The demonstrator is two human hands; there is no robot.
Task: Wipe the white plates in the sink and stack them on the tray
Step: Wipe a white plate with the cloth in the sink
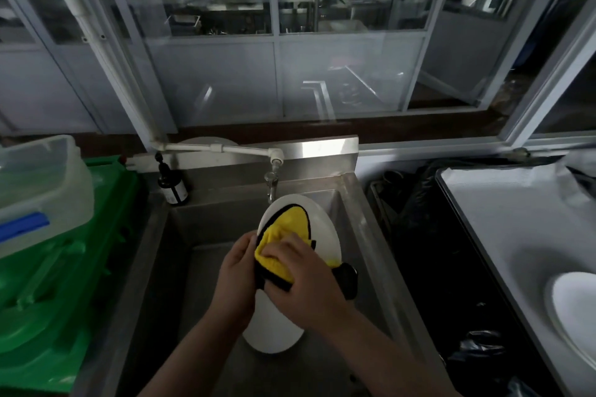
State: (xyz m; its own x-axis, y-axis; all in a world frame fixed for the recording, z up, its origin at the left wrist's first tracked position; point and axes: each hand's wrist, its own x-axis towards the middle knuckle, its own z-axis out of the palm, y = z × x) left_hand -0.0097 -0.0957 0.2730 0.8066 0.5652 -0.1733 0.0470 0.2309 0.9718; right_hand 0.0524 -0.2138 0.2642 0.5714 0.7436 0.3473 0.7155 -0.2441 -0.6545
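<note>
Steel sink (364, 235) below glazed partitions (225, 10)

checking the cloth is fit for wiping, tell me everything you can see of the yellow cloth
The yellow cloth looks like soft, fluffy microfibre with a black bound edge and a darker underside showing where it folds. It is bunched and draped over the face of the white plate, which is held tilted over the sink. The right hand presses it against the plate with curled fingers, and the left hand touches its near edge while holding the plate's rim.
</note>
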